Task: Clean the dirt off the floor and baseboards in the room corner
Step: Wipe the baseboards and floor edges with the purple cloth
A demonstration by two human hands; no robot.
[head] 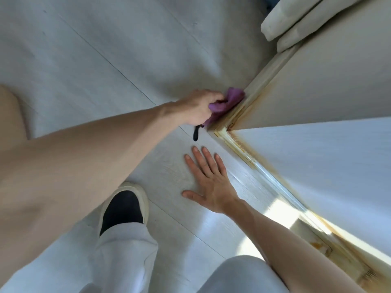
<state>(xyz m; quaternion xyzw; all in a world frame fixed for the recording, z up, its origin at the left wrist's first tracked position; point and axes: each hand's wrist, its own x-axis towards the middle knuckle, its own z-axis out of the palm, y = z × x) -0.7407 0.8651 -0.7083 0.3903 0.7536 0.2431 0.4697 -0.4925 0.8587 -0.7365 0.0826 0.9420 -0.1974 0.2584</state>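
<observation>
My left hand [198, 107] has its grip bunched round the purple cloth [227, 103], pressing it to the baseboard [257, 84] beside the corner; my right hand [208, 179] rests flat, fingers spread, on the floor [105, 60]. Brownish grime lines both baseboards, so I judge most cleaning remains.

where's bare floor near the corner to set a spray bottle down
Open floor left of the cloth, up to the cushions. Crowded: the corner itself, with left hand wiping the baseboard, and right hand flat by the shoe.
</observation>
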